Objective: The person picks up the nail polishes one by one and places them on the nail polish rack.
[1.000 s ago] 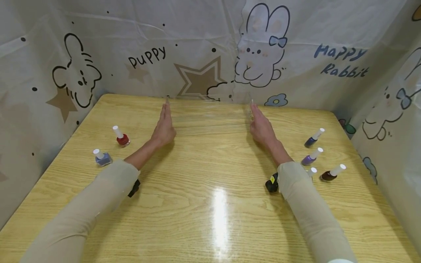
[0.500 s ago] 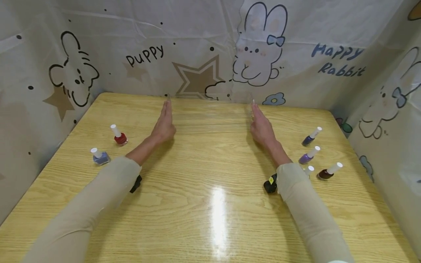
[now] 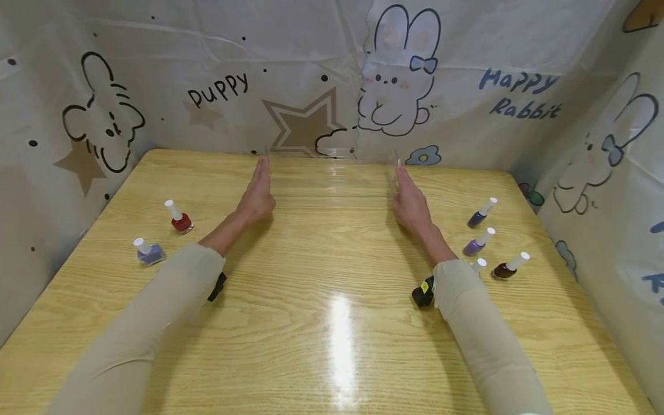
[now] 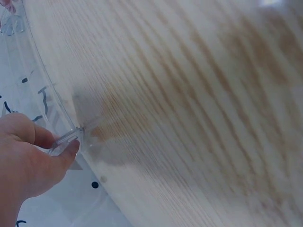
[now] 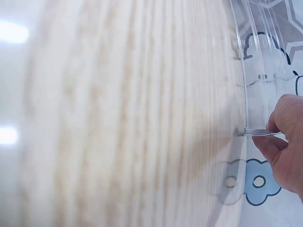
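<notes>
Left hand [image 3: 257, 193] and right hand [image 3: 411, 202] pinch a clear rack [image 3: 332, 183] at twelve o'clock, arms [image 3: 150, 314] outstretched; red-filled bottle [image 3: 181, 222] at nine, blue-filled bottle [image 3: 476, 219] at three.

"How is the left arm [image 3: 132, 325] set?"
"Stretched forward, sleeved, running back and outward from the fingers [image 3: 262, 173]; the bare left wrist [image 3: 228, 230] is just behind them"
"And the left hand [image 3: 256, 196]?"
"Pinching, fingers foremost and pointing away from the body"
"The right arm [image 3: 487, 337]?"
"Also reaching forward, behind and outward of its own fingers, with the right wrist [image 3: 436, 242] bare"
"So the right hand [image 3: 412, 202]?"
"Pinching too, well apart from the left fingers and roughly level with them"
</notes>
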The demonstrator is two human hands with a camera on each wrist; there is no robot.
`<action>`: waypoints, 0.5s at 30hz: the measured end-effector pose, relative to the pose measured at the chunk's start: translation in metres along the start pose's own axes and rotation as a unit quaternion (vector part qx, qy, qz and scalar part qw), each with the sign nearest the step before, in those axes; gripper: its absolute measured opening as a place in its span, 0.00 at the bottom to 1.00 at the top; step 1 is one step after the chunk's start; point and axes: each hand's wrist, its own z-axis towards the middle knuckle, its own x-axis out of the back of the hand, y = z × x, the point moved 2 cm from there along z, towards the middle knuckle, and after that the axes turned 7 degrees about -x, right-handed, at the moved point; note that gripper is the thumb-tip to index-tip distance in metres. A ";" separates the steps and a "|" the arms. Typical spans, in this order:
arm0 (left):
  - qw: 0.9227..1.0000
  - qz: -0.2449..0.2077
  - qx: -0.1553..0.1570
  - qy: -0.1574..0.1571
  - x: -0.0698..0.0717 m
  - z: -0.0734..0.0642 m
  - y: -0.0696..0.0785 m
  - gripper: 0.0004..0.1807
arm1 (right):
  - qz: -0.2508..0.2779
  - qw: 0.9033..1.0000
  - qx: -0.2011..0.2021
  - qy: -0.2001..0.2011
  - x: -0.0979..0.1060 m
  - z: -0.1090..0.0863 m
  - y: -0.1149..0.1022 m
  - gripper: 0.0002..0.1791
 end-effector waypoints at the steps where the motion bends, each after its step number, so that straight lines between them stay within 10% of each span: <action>1: 1.000 0.001 -0.002 0.000 -0.001 0.001 0.000 0.53 | 0.001 1.000 0.000 0.000 0.000 -0.001 0.000 0.36; 15: 0.999 0.009 -0.022 -0.022 -0.004 0.013 0.004 0.52 | -0.015 1.000 -0.007 0.020 0.006 -0.009 0.005 0.35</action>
